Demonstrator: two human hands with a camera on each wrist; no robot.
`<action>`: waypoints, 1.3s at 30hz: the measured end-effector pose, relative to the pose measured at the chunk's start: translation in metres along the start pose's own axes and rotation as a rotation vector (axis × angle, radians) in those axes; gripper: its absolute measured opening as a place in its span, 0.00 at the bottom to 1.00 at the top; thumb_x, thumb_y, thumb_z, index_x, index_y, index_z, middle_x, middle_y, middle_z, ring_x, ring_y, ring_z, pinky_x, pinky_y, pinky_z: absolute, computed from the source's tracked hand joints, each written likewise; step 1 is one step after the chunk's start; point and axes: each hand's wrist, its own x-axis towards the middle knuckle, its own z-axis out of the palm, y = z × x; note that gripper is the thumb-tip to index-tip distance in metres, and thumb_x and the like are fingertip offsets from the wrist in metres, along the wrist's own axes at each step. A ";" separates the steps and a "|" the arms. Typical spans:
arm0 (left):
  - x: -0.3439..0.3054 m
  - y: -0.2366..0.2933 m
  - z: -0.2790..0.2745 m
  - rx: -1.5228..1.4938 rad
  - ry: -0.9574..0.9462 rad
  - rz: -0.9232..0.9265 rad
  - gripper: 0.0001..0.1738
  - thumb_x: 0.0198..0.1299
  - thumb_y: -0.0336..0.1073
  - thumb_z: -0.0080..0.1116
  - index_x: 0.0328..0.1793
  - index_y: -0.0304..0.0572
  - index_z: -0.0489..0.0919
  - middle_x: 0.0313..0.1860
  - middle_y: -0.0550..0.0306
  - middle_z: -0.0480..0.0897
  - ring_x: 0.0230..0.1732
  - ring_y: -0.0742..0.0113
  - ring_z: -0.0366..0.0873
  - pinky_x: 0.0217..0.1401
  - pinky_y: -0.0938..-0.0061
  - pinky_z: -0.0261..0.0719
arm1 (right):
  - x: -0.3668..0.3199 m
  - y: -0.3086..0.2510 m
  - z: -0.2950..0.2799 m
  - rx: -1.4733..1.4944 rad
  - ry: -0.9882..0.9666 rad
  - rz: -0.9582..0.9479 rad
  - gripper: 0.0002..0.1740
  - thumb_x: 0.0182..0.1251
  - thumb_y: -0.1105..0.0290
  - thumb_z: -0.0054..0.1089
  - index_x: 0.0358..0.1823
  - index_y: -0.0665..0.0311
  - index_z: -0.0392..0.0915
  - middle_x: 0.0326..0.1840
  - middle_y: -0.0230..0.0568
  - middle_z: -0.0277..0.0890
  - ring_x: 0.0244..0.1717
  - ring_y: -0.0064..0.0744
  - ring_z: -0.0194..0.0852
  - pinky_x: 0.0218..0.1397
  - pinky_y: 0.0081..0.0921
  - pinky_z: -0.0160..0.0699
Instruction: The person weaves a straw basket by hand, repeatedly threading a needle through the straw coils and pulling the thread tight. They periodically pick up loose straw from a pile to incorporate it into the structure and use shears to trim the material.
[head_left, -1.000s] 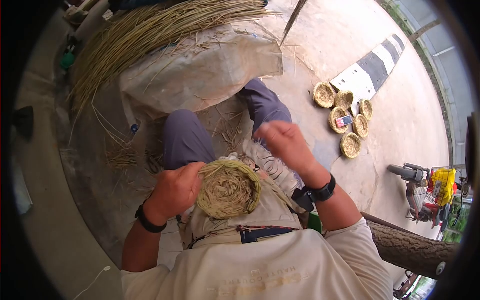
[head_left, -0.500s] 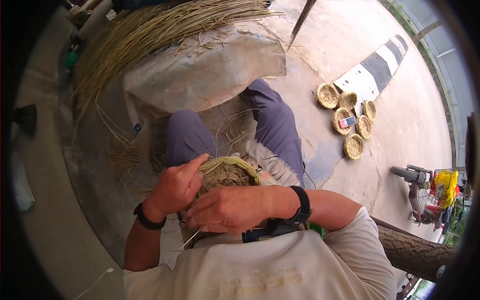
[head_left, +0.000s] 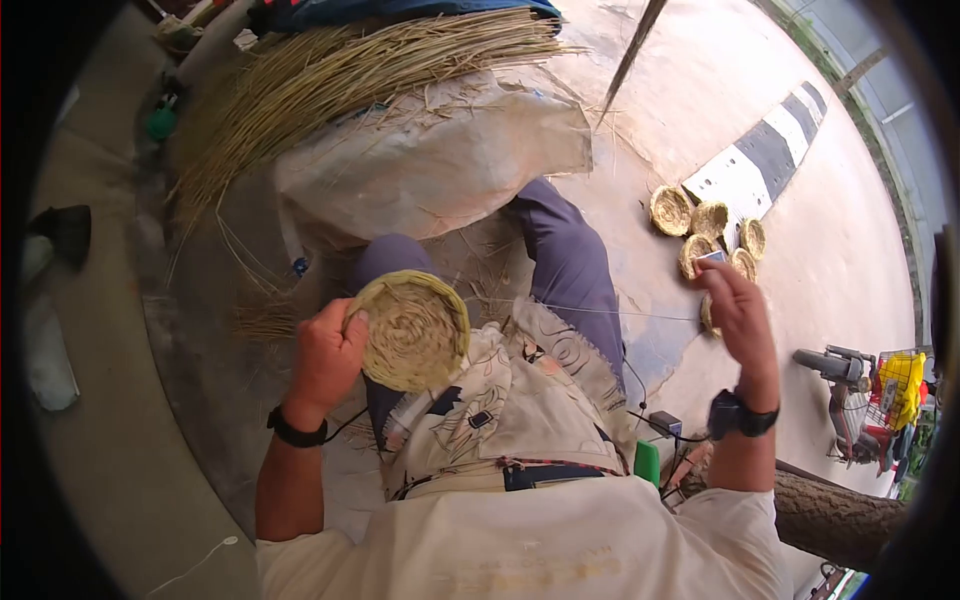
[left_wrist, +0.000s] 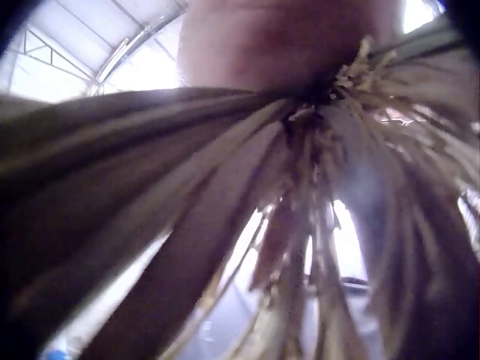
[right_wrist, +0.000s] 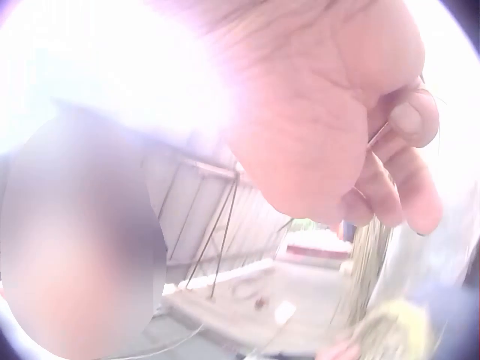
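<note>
My left hand (head_left: 330, 350) grips the left rim of a small round straw basket (head_left: 410, 335), thumb over the edge, its coiled inside facing up. In the left wrist view, fanned straw strands (left_wrist: 187, 217) fill the picture beneath a blurred part of the hand. Out to the right, my right hand (head_left: 738, 318) is raised with curled fingers. A thin cord (head_left: 590, 310) stretches from the basket's right rim toward it. In the right wrist view, a thin needle (right_wrist: 379, 135) shows between the thumb and fingers, its far end hidden in the grip.
Several finished straw baskets (head_left: 670, 210) stand on the floor at right, beside a black-and-white striped board (head_left: 765, 150). A long bundle of straw (head_left: 370, 75) lies on a pale sheet (head_left: 430, 160) ahead. A log (head_left: 840, 515) and a parked bike (head_left: 850, 400) are at right.
The right hand came down across the basket, then swung far out to the right, drawing the cord out. The left hand has lifted and tilted the basket, shifting it slightly left.
</note>
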 end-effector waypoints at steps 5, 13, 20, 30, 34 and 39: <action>0.009 -0.026 -0.030 0.182 0.182 -0.002 0.11 0.74 0.32 0.59 0.53 0.31 0.85 0.37 0.36 0.88 0.38 0.39 0.90 0.41 0.56 0.85 | -0.015 0.061 -0.083 0.137 0.215 0.069 0.21 0.88 0.63 0.56 0.69 0.71 0.80 0.36 0.25 0.81 0.19 0.04 0.55 0.19 0.13 0.48; 0.002 0.008 -0.025 0.144 0.176 0.000 0.14 0.74 0.34 0.61 0.58 0.32 0.85 0.40 0.36 0.90 0.43 0.39 0.91 0.45 0.58 0.87 | -0.030 -0.038 0.049 0.102 -0.279 -0.047 0.12 0.81 0.73 0.58 0.59 0.65 0.84 0.29 0.35 0.83 0.26 0.19 0.80 0.30 0.22 0.79; -0.014 0.047 0.003 -0.009 0.101 0.132 0.12 0.71 0.29 0.63 0.57 0.30 0.85 0.40 0.36 0.90 0.43 0.40 0.92 0.44 0.59 0.88 | -0.037 -0.105 0.203 -0.031 -0.459 -0.635 0.08 0.77 0.69 0.63 0.50 0.65 0.81 0.31 0.53 0.83 0.30 0.58 0.85 0.33 0.49 0.82; -0.012 0.051 0.010 -0.050 0.063 0.179 0.10 0.71 0.28 0.64 0.54 0.29 0.84 0.40 0.36 0.89 0.41 0.39 0.91 0.42 0.58 0.87 | -0.036 -0.105 0.204 -0.080 -0.466 -0.610 0.06 0.75 0.68 0.64 0.47 0.63 0.81 0.28 0.51 0.82 0.29 0.60 0.84 0.32 0.51 0.82; -0.013 0.053 0.013 0.005 0.087 0.179 0.11 0.70 0.28 0.64 0.55 0.31 0.84 0.40 0.36 0.89 0.42 0.36 0.90 0.42 0.55 0.87 | -0.041 -0.103 0.209 -0.118 -0.421 -0.615 0.06 0.75 0.69 0.64 0.48 0.62 0.80 0.28 0.50 0.81 0.28 0.57 0.85 0.30 0.49 0.82; -0.017 0.055 0.025 0.066 0.167 0.183 0.11 0.70 0.29 0.65 0.55 0.33 0.83 0.40 0.36 0.89 0.41 0.34 0.89 0.42 0.52 0.87 | -0.043 -0.104 0.225 -0.108 -0.362 -0.589 0.07 0.76 0.70 0.63 0.50 0.63 0.79 0.29 0.51 0.81 0.27 0.57 0.83 0.29 0.49 0.81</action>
